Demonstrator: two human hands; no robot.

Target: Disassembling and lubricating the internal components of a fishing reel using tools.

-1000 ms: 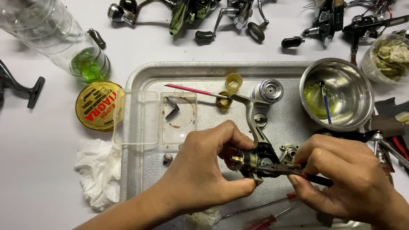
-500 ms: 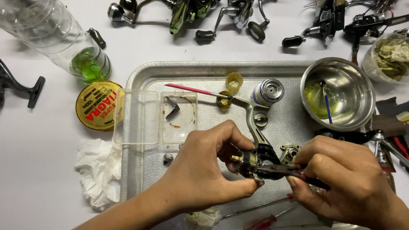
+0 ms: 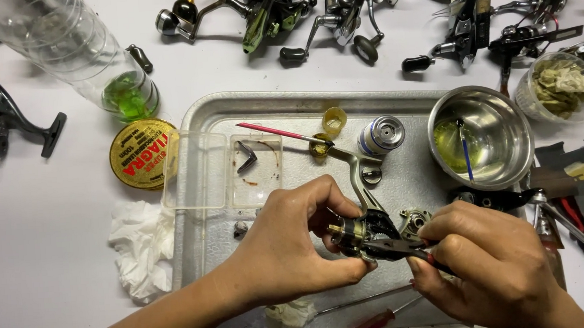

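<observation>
Steel tray (image 3: pixel 288 102): centre of frame, on a white table; holds the work and the loose parts.
Left hand (image 3: pixel 291 250): centre-low, fingers curled shut round the reel body (image 3: pixel 362 231), thumb and forefinger pinching its near end.
Right hand (image 3: pixel 491 266): lower right, closed round the handles of dark pliers (image 3: pixel 397 247); plier tips pressed to the reel body's right side.
Reel body: held just above the tray's lower middle, stripped, gear housing open, metal stem (image 3: pixel 353 173) rising toward upper centre.
Spool (image 3: pixel 380 136): off the reel, lying apart in the tray's upper middle.
Small parts: yellow cap (image 3: pixel 334 120), round washer (image 3: pixel 371 175), bent black piece in the clear box (image 3: pixel 227 170) at the tray's left.
Bowl (image 3: pixel 491 119): upper right of tray, greenish fluid and a blue brush inside.
Red screwdriver (image 3: pixel 371 323): bottom edge, untouched.
Surroundings: gold tin (image 3: pixel 142 154) and clear bottle (image 3: pixel 71 46) at upper left, crumpled tissue (image 3: pixel 140 246) at left, more reels (image 3: pixel 335 3) along the top.
Progress, as judged: disassembly well along, spool and several small parts already out; body internals in hand; cleaning and reassembly apparently left.
</observation>
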